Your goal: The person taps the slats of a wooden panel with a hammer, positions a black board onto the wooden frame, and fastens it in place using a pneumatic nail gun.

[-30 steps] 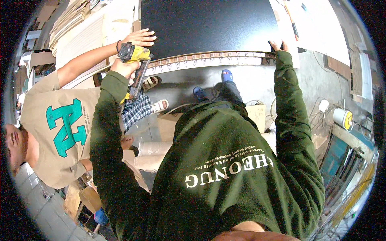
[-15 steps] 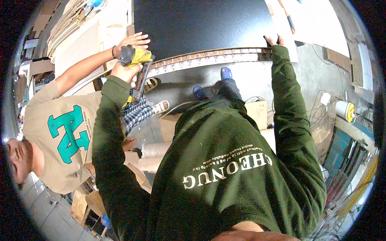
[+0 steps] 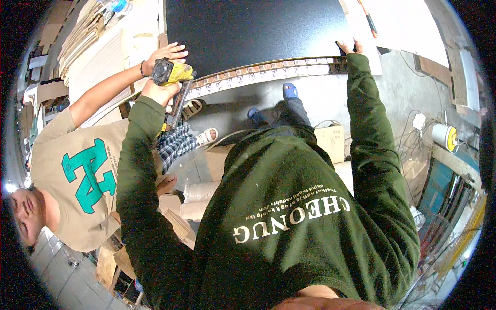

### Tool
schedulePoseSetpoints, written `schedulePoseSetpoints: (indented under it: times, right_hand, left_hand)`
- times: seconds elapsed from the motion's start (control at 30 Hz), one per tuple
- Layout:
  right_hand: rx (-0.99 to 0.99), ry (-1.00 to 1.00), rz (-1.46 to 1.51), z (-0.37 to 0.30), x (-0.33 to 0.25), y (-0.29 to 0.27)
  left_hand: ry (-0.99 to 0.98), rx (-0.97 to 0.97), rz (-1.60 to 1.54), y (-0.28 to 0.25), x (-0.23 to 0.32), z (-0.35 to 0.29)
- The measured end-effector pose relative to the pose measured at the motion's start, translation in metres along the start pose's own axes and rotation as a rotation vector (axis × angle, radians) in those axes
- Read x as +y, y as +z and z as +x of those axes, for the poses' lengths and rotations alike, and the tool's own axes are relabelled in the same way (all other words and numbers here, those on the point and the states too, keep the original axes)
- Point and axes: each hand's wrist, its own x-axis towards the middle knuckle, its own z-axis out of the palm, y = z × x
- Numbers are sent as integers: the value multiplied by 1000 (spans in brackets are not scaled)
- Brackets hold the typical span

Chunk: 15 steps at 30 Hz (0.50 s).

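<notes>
My left hand (image 3: 161, 93) is wrapped round the grip of a yellow and black nail gun (image 3: 178, 71), held at the left end of a panel's near edge. That black panel (image 3: 248, 31) lies flat on the work surface, with a pale strip (image 3: 268, 72) carrying a row of small marks along its near edge. At the panel's near right corner rests my right hand (image 3: 355, 47), thumb and fingers spread apart. A co-worker's hand (image 3: 168, 54) lies with fingers spread by the near left corner, just beyond the nail gun.
The co-worker (image 3: 77, 165) stands close on my left. Stacked boards (image 3: 85, 41) lie at the far left. An orange and black tool (image 3: 369, 23) sits on the white surface beyond my right hand. Cables and a white cylinder (image 3: 444, 138) are at right.
The whole view has shifted slightly, and the panel appears a little further up and left. My left hand keeps its hold on the nail gun; my right hand stays at the corner.
</notes>
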Motion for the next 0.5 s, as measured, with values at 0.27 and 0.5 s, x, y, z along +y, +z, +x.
schedulePoseSetpoints:
  times: [0.27, 0.5]
  right_hand:
    - [-13, 75, 173, -22, -27, 5]
    - [-26, 90, 108, -21, -32, 4]
  left_hand:
    - [111, -65, -78, 6, 1, 6]
    - [125, -43, -35, 10, 3, 15]
